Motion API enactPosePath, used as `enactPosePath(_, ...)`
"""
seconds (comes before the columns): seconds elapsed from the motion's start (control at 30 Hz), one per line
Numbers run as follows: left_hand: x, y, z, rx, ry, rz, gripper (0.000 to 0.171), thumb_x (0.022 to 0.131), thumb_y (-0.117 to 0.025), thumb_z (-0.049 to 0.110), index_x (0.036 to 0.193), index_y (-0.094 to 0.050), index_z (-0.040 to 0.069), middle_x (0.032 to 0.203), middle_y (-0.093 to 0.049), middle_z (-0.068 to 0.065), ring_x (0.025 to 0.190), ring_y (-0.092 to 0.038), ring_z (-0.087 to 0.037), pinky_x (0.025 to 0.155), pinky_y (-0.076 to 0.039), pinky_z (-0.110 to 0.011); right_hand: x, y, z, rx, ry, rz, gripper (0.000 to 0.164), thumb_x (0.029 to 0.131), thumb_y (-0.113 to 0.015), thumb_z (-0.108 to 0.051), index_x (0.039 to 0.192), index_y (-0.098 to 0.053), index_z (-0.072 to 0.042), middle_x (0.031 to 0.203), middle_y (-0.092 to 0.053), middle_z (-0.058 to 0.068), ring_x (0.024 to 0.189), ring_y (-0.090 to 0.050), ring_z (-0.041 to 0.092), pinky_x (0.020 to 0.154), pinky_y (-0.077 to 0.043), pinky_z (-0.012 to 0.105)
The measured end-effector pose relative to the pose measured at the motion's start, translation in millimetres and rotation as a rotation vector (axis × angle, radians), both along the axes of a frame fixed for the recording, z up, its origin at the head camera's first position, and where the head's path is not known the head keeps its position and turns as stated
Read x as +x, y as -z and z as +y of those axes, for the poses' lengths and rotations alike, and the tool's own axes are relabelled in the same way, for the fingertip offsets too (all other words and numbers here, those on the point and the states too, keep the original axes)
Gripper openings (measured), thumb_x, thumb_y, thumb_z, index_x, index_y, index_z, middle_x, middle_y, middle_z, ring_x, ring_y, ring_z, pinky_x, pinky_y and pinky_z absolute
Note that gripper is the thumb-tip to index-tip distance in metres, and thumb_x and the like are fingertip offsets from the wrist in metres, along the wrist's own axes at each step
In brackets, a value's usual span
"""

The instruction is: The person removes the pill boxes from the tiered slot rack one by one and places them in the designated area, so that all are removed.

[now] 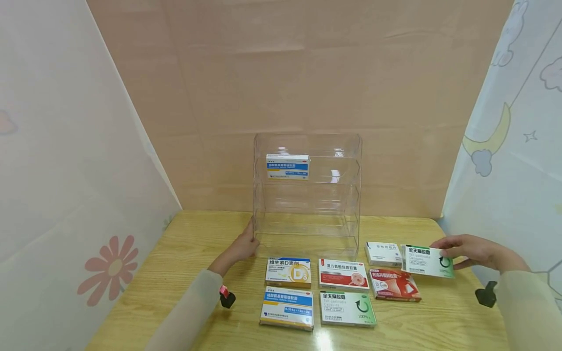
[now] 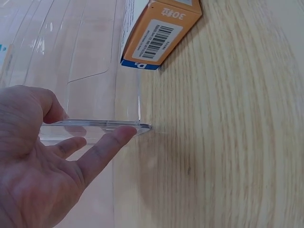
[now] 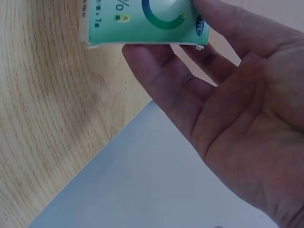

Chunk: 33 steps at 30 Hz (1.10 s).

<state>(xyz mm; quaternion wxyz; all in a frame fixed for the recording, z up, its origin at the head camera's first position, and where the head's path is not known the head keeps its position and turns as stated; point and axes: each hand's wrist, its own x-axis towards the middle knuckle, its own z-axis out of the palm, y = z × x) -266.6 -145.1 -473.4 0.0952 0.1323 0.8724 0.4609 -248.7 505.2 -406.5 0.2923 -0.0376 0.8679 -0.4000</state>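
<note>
My right hand [image 1: 478,251] holds a green and white medicine box [image 1: 427,262] by its right end, thumb in front and fingers behind, in the air at the right of the table. In the right wrist view the green end of this box shows between thumb and fingers. My left hand [image 2: 52,152] grips the side panel of a clear acrylic display rack [image 1: 307,243] near its bottom, thumb on one face and fingers on the other. A blue and white medicine box [image 1: 287,167] stands in an upper tier of the rack.
Before the rack lie a vitamin D box [image 1: 288,272], a red and white box [image 1: 343,274], a blue and white box [image 1: 287,309] and another green box [image 1: 347,308]. A white box [image 1: 383,254] and a red box [image 1: 395,284] lie beneath and left of the held box.
</note>
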Motion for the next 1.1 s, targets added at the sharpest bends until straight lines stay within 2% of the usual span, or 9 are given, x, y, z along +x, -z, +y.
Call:
enactPosePath(0.1, -0.5, 1.2, -1.0, 0.012, -0.028, -0.001, 0.085, 0.099, -0.046, 0.001, 0.161, 0.012, 0.005, 0.158, -0.024, -0.036, 0.055, -0.055, -0.016, 0.052, -0.051, -0.031, 0.7, 2.0, 3.7, 0.013, 0.016, -0.002, 0.05, 0.101, -0.06, -0.02, 0.138, -0.05, 0.012, 0.131, -0.058, 0.023, 0.11, -0.058, 0.03, 0.088, -0.057, 0.049)
enactPosePath(0.2, -0.5, 1.7, -1.5, 0.036, -0.057, -0.009, 0.087, 0.096, -0.049, 0.0, 0.162, 0.008, 0.007, 0.153, -0.033, -0.038, 0.061, -0.061, -0.022, 0.054, -0.054, -0.035, 1.7, 2.0, 6.0, 0.046, 0.034, 0.002, 0.049, 0.101, -0.06, -0.021, 0.137, -0.052, 0.011, 0.133, -0.057, 0.026, 0.111, -0.058, 0.031, 0.088, -0.057, 0.049)
enactPosePath(0.37, -0.8, 1.1, -1.8, 0.069, -0.104, -0.024, 0.085, 0.095, -0.052, 0.001, 0.162, -0.001, 0.014, 0.152, -0.036, -0.034, 0.088, -0.069, -0.034, 0.063, -0.06, -0.042, 2.7, 2.1, 6.9, 0.077, 0.056, -0.003, 0.05, 0.1, -0.061, -0.021, 0.137, -0.052, 0.011, 0.133, -0.056, 0.027, 0.111, -0.057, 0.03, 0.088, -0.057, 0.049)
enactPosePath(0.47, -1.7, 1.2, -3.1, 0.097, -0.119, -0.021, 0.083, 0.094, -0.054, 0.001, 0.161, -0.007, 0.015, 0.153, -0.035, -0.033, 0.103, -0.067, -0.042, 0.065, -0.061, -0.042, 1.4, 5.3, 6.9, 0.087, 0.069, -0.011, 0.05, 0.1, -0.062, -0.022, 0.136, -0.052, 0.011, 0.129, -0.059, 0.024, 0.108, -0.058, 0.027, 0.087, -0.057, 0.048)
enactPosePath(0.57, -2.5, 0.8, -4.6, 0.13, -0.122, -0.005, 0.084, 0.093, -0.055, 0.0, 0.161, -0.01, 0.018, 0.154, -0.034, -0.03, 0.11, -0.064, -0.044, 0.066, -0.061, -0.04, -0.9, 10.3, 7.5, 0.102, 0.084, -0.013, 0.05, 0.1, -0.063, -0.023, 0.135, -0.053, 0.01, 0.126, -0.061, 0.023, 0.105, -0.058, 0.025, 0.085, -0.057, 0.047)
enactPosePath(0.8, -1.7, -6.6, -5.7, 0.165, -0.129, 0.046, 0.089, 0.09, -0.059, -0.004, 0.162, -0.014, 0.023, 0.154, -0.037, -0.025, 0.109, -0.063, -0.035, 0.066, -0.061, -0.038, -7.7, 21.0, 11.8, 0.126, 0.087, 0.021, 0.048, 0.101, -0.061, -0.023, 0.136, -0.053, 0.01, 0.128, -0.059, 0.027, 0.107, -0.058, 0.028, 0.086, -0.057, 0.048)
enactPosePath(0.97, -1.5, -11.8, -4.9, 0.164, -0.127, 0.065, 0.089, 0.09, -0.059, -0.005, 0.162, -0.015, 0.025, 0.154, -0.038, -0.023, 0.11, -0.062, -0.037, 0.064, -0.06, -0.035, -10.4, 25.7, 12.8, 0.14, 0.081, 0.061, 0.046, 0.102, -0.059, -0.018, 0.135, -0.051, 0.013, 0.129, -0.053, 0.037, 0.107, -0.057, 0.031, 0.084, -0.058, 0.048)
enactPosePath(1.1, -0.8, -13.4, -4.7, 0.167, -0.115, 0.057, 0.089, 0.091, -0.058, -0.007, 0.162, -0.014, 0.025, 0.155, -0.037, -0.024, 0.11, -0.062, -0.038, 0.064, -0.06, -0.036, -11.4, 30.5, 13.9, 0.149, 0.088, 0.093, 0.045, 0.102, -0.058, -0.016, 0.134, -0.05, 0.015, 0.129, -0.051, 0.04, 0.105, -0.058, 0.031, 0.082, -0.058, 0.046)
